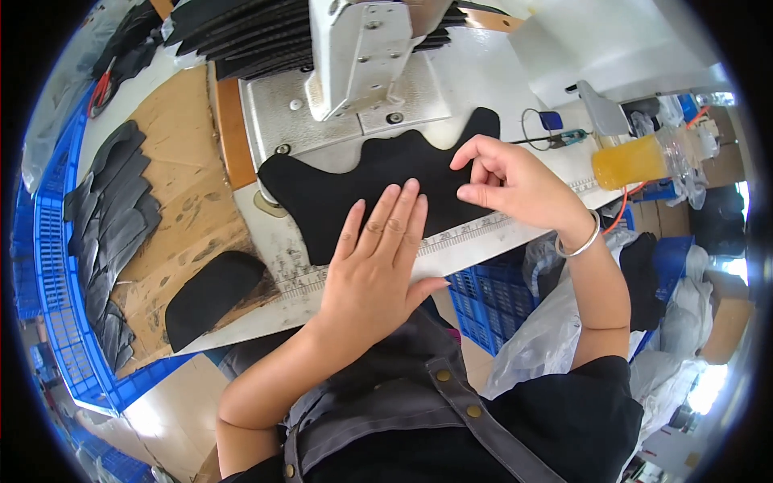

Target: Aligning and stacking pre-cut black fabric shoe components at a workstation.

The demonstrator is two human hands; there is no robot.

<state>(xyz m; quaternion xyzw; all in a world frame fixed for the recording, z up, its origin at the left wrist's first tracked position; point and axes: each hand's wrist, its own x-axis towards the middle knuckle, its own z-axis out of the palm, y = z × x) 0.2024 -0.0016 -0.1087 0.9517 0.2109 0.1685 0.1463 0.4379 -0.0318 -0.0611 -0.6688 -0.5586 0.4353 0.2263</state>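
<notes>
A black, wavy-edged flat piece [362, 181] that looks like fabric lies on the white machine bed, just in front of the sewing machine head [354, 64]. My left hand [370, 249] rests flat on its near edge, fingers stretched out. Over the right part of the piece hovers my right hand [523, 181], its fingers loosely curled and a gap between thumb and index finger; I see nothing in it. A printed ruler strip [459, 235] runs along the near edge of the bed. Machine parts hide the needle area.
On the left, cardboard [189, 121] carries a rounded black piece [211, 294] and overlapping dark pieces [113, 209], beside a blue basket [68, 322]. Red-handled scissors [101, 92] lie farther back. At right are small snips [568, 138] and a bottle of yellow liquid [632, 161].
</notes>
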